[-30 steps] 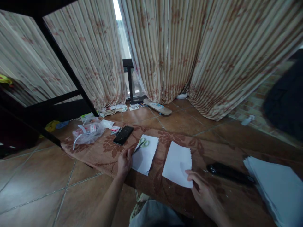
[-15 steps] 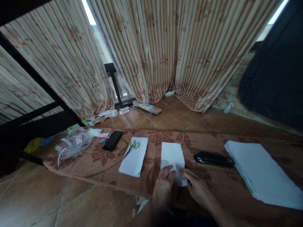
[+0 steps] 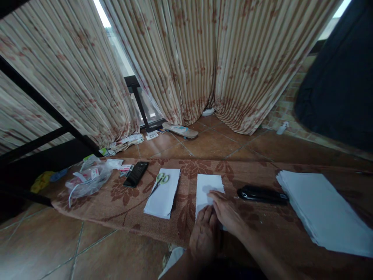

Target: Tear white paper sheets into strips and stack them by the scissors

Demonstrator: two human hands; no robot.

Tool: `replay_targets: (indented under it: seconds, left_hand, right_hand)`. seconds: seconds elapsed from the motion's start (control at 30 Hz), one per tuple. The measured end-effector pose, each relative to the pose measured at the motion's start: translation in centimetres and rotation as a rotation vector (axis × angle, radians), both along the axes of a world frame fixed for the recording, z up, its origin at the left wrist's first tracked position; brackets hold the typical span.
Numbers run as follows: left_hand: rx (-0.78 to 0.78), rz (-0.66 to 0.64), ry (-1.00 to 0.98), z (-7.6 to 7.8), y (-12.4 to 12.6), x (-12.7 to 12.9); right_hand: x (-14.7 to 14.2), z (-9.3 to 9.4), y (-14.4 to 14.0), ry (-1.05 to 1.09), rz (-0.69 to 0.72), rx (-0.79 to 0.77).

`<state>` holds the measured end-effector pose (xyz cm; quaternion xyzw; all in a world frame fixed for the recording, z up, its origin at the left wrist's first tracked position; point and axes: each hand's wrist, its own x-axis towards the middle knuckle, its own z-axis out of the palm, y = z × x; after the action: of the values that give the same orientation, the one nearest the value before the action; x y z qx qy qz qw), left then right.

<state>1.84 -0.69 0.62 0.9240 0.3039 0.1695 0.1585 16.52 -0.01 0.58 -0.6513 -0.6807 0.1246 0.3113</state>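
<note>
While both of our hands rest on the small sheet of paper [image 3: 208, 186] at the lower centre of the frame, that sheet lies on the patterned mat [image 3: 122, 194] with its long axis running away from us, toward the curtains [image 3: 186, 58]. Our left hand [image 3: 204, 233] lies flat and spread on the near end, pressing rather than gripping. Our right hand [image 3: 225, 212] reaches in from the right, fingers loosely extended over the sheet's middle; we cannot tell whether they pinch an edge. Most of the bare paper lies beyond both hands, toward the top of the frame. Left of it lies a second sheet [image 3: 161, 194] with scissors [image 3: 161, 180] on top; right of it a black stapler [image 3: 260, 194], then a paper stack [image 3: 323, 210].
</note>
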Motion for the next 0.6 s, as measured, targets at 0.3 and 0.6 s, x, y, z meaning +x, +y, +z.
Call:
replay_targets:
  seconds: [0.3, 0.6]
  left_hand:
    - [-0.083, 0.025, -0.013, 0.8, 0.1, -0.2]
    - [-0.102, 0.048, -0.022, 0.8, 0.0, -0.4]
  right_hand:
    - [1.8, -2.8, 6.1, -0.042, 0.16, 0.039]
    - [1.6, -3.1, 9.0, -0.036, 0.045, 0.056]
